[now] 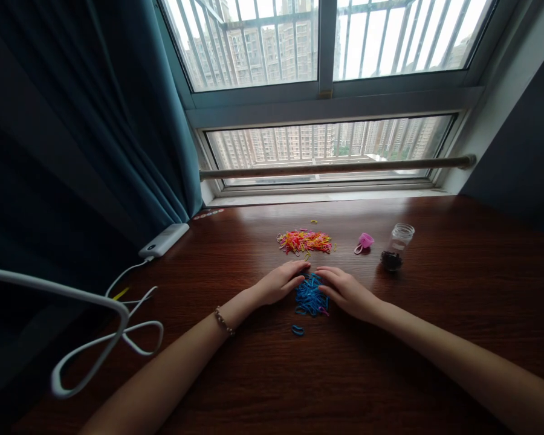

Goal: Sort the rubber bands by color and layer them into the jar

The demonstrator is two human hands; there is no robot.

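Note:
A loose pile of blue rubber bands (311, 296) lies on the dark wooden table, with a purple band (323, 311) at its lower right edge. My left hand (281, 282) rests at the pile's left side, fingers stretched out toward it. From the right, my right hand (344, 292) touches the pile's edge, its fingers apart. Neither hand grips anything that I can see. Nearer to me a few blue bands (298, 330) lie apart from the pile. Beyond my hands spreads a pile of pink, orange and yellow rubber bands (304, 241).
A pink cap with a loop (365, 241) and a clear jar (398, 246) with dark contents stand at the right. At the left lie a white power strip (164, 240) and a looped white cable (113, 338), beside a blue curtain (163, 121). A window closes off the back.

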